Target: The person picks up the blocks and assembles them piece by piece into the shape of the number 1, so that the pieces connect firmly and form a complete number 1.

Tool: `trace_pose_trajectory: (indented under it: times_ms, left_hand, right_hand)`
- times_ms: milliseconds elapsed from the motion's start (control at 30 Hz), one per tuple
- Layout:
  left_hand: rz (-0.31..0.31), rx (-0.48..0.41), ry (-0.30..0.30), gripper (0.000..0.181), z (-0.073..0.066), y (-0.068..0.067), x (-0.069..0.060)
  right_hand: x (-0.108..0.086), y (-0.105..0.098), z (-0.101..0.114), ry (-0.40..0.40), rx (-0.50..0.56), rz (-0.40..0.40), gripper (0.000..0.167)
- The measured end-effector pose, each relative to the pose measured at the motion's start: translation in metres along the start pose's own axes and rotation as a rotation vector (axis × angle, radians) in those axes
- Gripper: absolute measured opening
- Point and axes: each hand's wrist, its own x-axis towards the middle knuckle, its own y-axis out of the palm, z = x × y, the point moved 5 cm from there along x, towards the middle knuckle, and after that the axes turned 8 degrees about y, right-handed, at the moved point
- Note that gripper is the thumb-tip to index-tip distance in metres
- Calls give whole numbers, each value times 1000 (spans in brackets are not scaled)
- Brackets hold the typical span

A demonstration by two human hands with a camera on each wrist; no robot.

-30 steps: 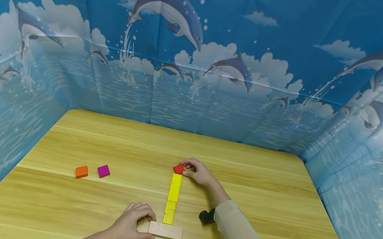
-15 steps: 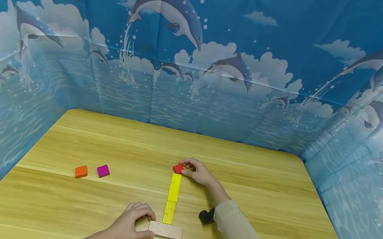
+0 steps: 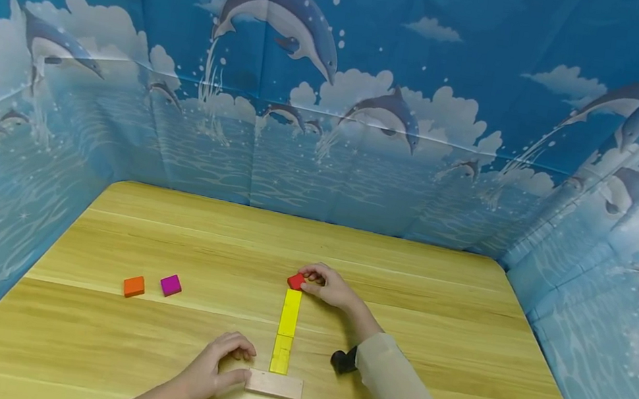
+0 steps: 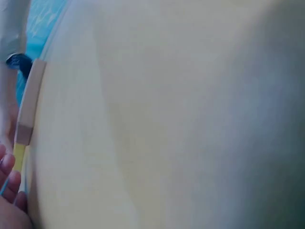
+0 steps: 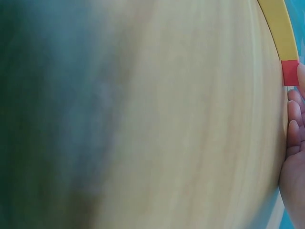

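In the head view a plain wooden block (image 3: 274,385) lies crosswise at the near end of a line of yellow blocks (image 3: 289,313). A red block (image 3: 296,281) sits at the line's far end, pinched between thumb and fingers of my right hand (image 3: 331,288). My left hand (image 3: 213,367) is at the left end of the wooden block, its thumb by the block's corner and its fingers raised off it, relaxed. The right wrist view shows the red block (image 5: 289,73) against the yellow one (image 5: 280,26). In the left wrist view the wooden block (image 4: 30,102) stands beyond my fingertips.
An orange block (image 3: 134,286) and a magenta block (image 3: 171,285) lie apart on the left of the wooden table (image 3: 217,226). A black object (image 3: 343,362) is at my right sleeve. A dolphin-print curtain (image 3: 299,169) surrounds the table's far and side edges.
My left hand has loosened from the wooden block, its fingers lifting and drawing back to the left. My right hand stays at the red block.
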Motion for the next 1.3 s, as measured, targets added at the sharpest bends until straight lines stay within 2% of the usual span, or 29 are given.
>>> trace_pose_trajectory:
  times_ms: [233,300,367,500,633,800,900,1133,1300]
  left_hand:
    - [-39,-27,-130,26,2,-14,2]
    - [-57,-21,-171,27,-3,-21,6]
    - [-81,5,-189,28,-12,-31,11]
    - [-135,86,-232,33,-11,-48,13]
    - [-185,186,-245,40,6,-64,7]
    - [-215,353,-178,49,8,-86,4]
    - [-222,428,-164,53,8,-98,2]
    - [-243,541,-247,61,13,-129,-9]
    - [-266,590,-287,63,14,-152,-18]
  right_hand:
    - [-1,0,2,-12,-9,3,33]
    - [-1,-1,2,-17,-5,0,32]
    - [-1,-1,1,-18,-2,-1,32]
    - [-1,-1,1,-21,7,0,32]
    - [-1,-1,1,-25,9,0,32]
    - [-1,-1,2,-29,5,0,32]
    - [-1,-1,1,-22,4,3,32]
    - [-1,-1,2,-11,4,11,32]
    - [-1,-1,1,-13,9,8,32]
